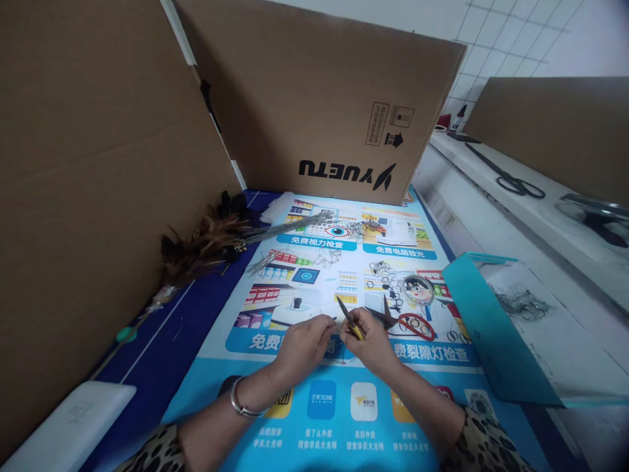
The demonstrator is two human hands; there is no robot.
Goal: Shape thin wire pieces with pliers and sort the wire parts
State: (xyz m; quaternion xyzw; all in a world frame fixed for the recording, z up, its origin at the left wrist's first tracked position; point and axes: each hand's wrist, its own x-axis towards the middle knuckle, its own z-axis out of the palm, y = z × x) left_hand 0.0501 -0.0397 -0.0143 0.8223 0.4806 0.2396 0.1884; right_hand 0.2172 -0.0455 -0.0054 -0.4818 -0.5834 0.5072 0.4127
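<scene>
My right hand is closed on small pliers with yellow handles, their dark tip pointing up and left. My left hand is pinched shut close beside the tip, on something too small to make out. A silver bracelet sits on my left wrist. Both hands hover over a printed poster that covers the table. Just right of my right hand lie a dark tool and a red ring. Small metal rings and wire pieces are scattered on the poster beyond.
Cardboard walls stand at the left and back. A feather duster and a bundle of thin metal rods lie at the left rear. A teal tray holds wire bits at right. A white box sits front left. Scissors rest on the neighbouring bench.
</scene>
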